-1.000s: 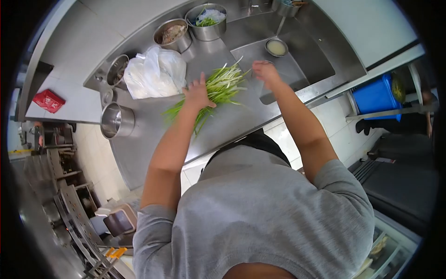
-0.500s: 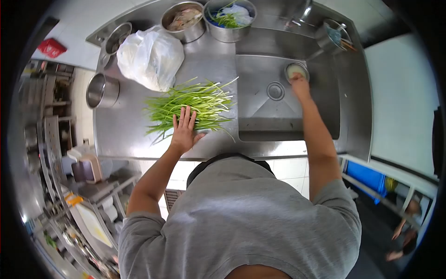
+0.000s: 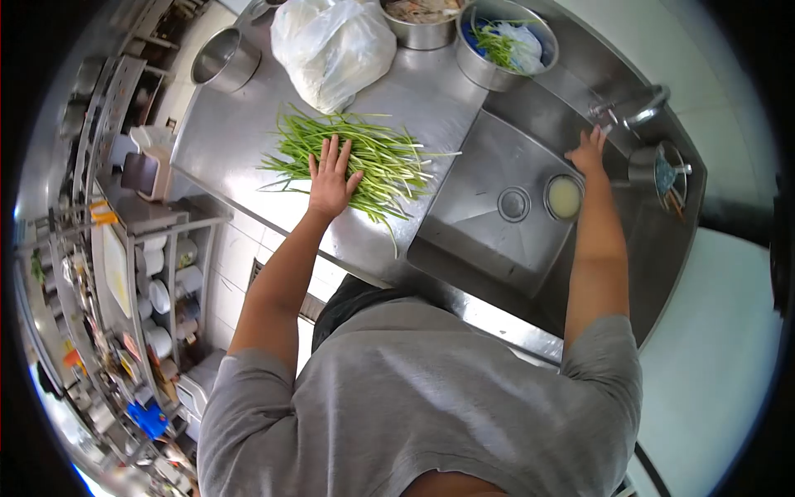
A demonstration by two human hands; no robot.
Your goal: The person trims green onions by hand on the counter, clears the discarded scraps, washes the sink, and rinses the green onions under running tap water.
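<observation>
My left hand (image 3: 331, 186) lies flat with fingers spread on a loose pile of scallions (image 3: 373, 153), long thin green stalks with pale ends. The pile rests on the steel counter, left of the sink (image 3: 464, 190). My right hand (image 3: 588, 153) reaches over the sink's far side with its fingers apart, just short of the faucet (image 3: 650, 106). Nothing shows in its fingers. Below that hand, a small round bowl (image 3: 565, 199) of cloudy pale yellow liquid stands in the sink beside the drain (image 3: 513, 204).
Behind the scallions sits a full white plastic bag (image 3: 333, 50). A steel pot (image 3: 226, 60) stands at the counter's left. Along the back are a basin (image 3: 421, 31) of pale food and a pot (image 3: 495, 76) with greens. A steel container (image 3: 644, 166) holds utensils at the right.
My right hand has left the bowl and moved up toward the faucet, its fingers now apart. The left hand stays on the scallions. The whole view has turned and shifted.
</observation>
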